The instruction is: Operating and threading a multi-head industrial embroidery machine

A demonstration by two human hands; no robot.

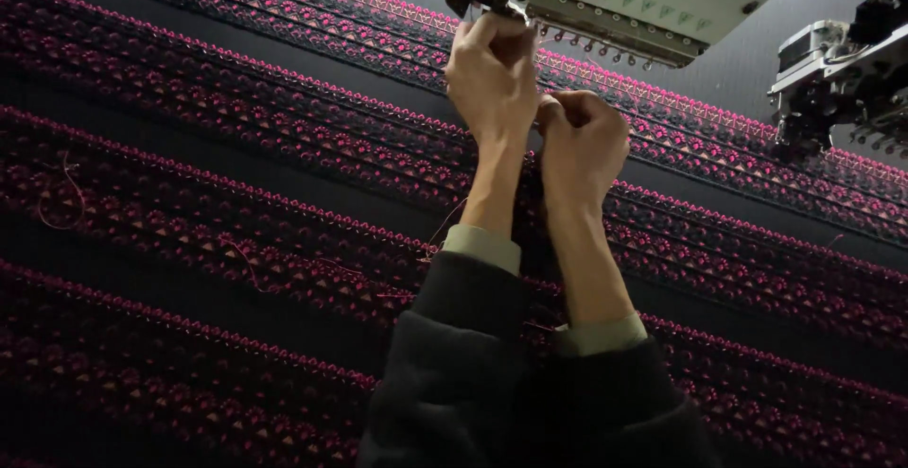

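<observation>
Head view: both hands were up at the embroidery machine head [653,0], over dark fabric [189,194] stitched with pink patterned bands. Left hand [492,76] was raised to the needle area at the head's lower left corner, fingers pinched together there; a thread is likely, but too fine to confirm. Right hand [582,137] sat just beside and slightly below, closed in a loose fist with fingertips pinched, touching the left hand. Can't tell exactly what either one gripped. Loose pink threads [57,194] trailed on the fabric to the left. My read: this was fine threading work at the needles, so best to keep the wrists steady, keep any thread taut between the hands, and keep dark sleeves [473,364] off the stitched bands.
</observation>
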